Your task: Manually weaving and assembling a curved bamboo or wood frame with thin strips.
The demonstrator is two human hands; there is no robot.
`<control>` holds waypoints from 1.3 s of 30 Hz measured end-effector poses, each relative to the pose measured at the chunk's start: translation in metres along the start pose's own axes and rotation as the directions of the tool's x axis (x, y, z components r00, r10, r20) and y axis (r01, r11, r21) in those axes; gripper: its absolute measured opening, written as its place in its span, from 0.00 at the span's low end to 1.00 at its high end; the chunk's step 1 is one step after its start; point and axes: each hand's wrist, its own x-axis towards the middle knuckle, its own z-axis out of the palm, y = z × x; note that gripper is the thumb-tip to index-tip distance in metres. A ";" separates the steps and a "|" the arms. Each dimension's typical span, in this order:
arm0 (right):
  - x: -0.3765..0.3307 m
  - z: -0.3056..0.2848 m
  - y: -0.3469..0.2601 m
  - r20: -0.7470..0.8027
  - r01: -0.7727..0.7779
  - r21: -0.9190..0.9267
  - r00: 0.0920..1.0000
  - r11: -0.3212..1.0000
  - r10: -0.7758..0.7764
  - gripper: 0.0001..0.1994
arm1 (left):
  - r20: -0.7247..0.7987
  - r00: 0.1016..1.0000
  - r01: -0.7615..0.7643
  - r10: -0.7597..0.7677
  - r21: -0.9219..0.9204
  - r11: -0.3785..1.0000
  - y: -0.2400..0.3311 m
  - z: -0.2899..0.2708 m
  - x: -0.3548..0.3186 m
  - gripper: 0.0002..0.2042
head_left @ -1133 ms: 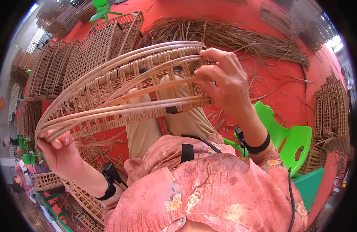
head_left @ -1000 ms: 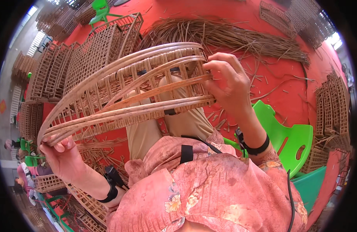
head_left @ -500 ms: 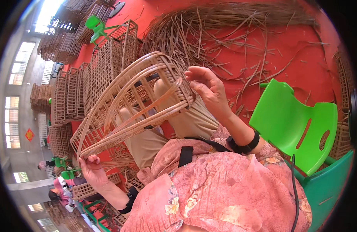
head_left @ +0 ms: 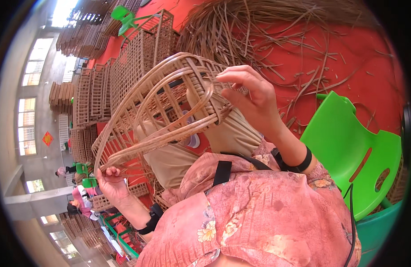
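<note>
A brown woven wicker basket (head_left: pixel 170 137) rests tilted across my knees, its open side facing me. My left hand (head_left: pixel 113 184) is closed at its lower left corner, the fingers pinching a cane strip (head_left: pixel 108 133) that bends up along the frame. Another strip curves in a loop (head_left: pixel 209 91) across the basket near its right end. My right hand (head_left: pixel 254 93) is beside that end with thumb and fingers apart; the fingertips are close to the woven edge, and I cannot tell whether they touch it.
A heap of long cane strips (head_left: pixel 223 31) lies on the red floor (head_left: pixel 303 58) ahead. Stacked wicker baskets (head_left: pixel 132 62) stand left. Bright green chairs (head_left: pixel 352 151) are close on my right and at the far left (head_left: pixel 122 15). Another person (head_left: pixel 83 198) is at the lower left.
The view has shifted, moving the scene slightly. The looped strip has become rounder at the basket's right end. My right hand has lifted and spread a little; my left stays at the corner.
</note>
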 end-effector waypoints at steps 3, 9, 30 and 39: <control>0.006 0.005 -0.005 0.133 0.219 -0.144 0.971 0.965 -0.201 0.15 | 0.001 0.997 -0.080 0.080 -0.029 0.996 0.008 0.001 -0.002 0.10; 0.009 0.010 -0.005 0.143 0.347 -0.327 0.937 0.879 -0.317 0.13 | 0.151 0.974 -0.147 0.170 -0.152 0.977 0.034 0.011 -0.019 0.11; 0.022 -0.007 -0.024 0.305 0.149 -0.106 0.946 0.983 -0.111 0.07 | 0.072 0.971 -0.218 0.229 -0.133 0.967 0.018 0.044 -0.031 0.04; 0.042 0.011 -0.064 0.553 0.480 -0.345 0.798 0.807 -0.238 0.06 | 0.013 1.000 0.002 -0.007 0.346 0.938 -0.029 0.025 -0.045 0.10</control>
